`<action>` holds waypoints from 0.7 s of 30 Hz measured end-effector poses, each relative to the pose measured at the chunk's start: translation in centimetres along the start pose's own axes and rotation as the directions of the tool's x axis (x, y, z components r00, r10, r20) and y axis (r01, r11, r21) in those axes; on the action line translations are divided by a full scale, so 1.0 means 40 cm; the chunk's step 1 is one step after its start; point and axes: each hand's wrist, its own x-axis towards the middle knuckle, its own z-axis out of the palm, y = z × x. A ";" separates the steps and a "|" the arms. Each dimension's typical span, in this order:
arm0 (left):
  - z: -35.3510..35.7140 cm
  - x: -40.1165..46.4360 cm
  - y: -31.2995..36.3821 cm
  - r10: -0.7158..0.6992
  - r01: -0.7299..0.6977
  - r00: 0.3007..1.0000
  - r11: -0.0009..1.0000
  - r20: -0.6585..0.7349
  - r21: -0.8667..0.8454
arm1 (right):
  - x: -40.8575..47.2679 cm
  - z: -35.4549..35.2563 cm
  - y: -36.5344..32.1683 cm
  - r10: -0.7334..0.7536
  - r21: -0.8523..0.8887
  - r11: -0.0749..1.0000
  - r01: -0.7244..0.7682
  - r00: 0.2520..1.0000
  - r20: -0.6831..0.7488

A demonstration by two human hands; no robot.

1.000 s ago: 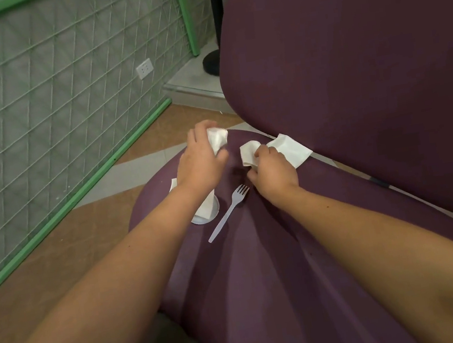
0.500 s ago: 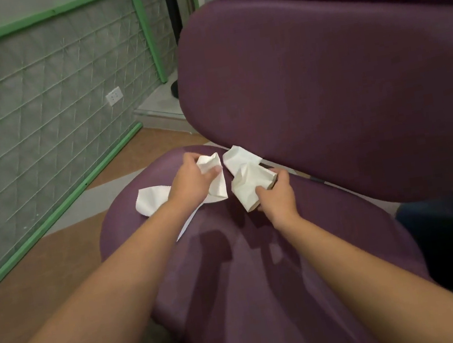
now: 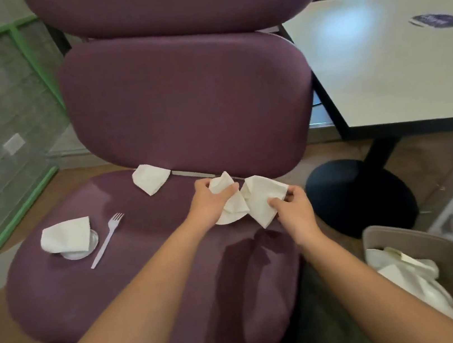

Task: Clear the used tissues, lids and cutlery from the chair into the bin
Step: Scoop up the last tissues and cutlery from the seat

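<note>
Purple upholstery fills most of my view: the chair (image 3: 160,284) with its wide seat and two back cushions. Beside it, low on my right, stands the bin (image 3: 388,238), already holding crumpled white paper. A pale table (image 3: 398,72) sits beyond, on a black round foot.

On the seat, my left hand (image 3: 206,203) has its fingers curled round a bunched tissue (image 3: 223,185), and under it I make out the rim of what looks like a lid (image 3: 231,220). My right hand (image 3: 295,208) pinches a second tissue (image 3: 262,201) by its edge between thumb and fingers; the two tissues touch in the middle.

Left on the seat: a folded tissue draped over another lid (image 3: 80,250) near the left edge, a white plastic fork (image 3: 108,237) just beside it, and one more tissue (image 3: 151,178) against the back cushion.

I judge the step in hand is gathering this pair for the bin. To do it well I would crumple each tissue fully into its palm so no corner trails, scoop the lid along with the left one, then swing both over the bin's opening before letting go.
</note>
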 end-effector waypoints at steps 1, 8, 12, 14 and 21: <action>0.034 -0.004 0.010 0.014 -0.014 1.000 1.000 0.012 -0.011 | -0.008 -0.036 0.001 0.000 0.019 1.000 0.000 1.000 -0.023; 0.298 -0.079 0.085 0.052 -0.042 0.991 0.996 0.126 -0.079 | -0.067 -0.322 0.060 -0.026 0.016 0.999 0.030 0.974 -0.223; 0.427 -0.136 0.115 0.089 -0.067 0.939 0.995 0.331 -0.077 | -0.088 -0.443 0.109 0.035 0.023 0.999 -0.028 0.938 -0.344; 0.486 -0.159 0.118 0.082 -0.041 0.896 0.994 0.436 -0.103 | -0.092 -0.498 0.135 0.091 0.024 0.996 -0.089 0.917 -0.389; 0.589 -0.183 0.094 0.030 0.028 0.837 0.995 0.546 -0.097 | -0.054 -0.600 0.211 0.210 -0.104 0.957 -0.272 0.891 -0.402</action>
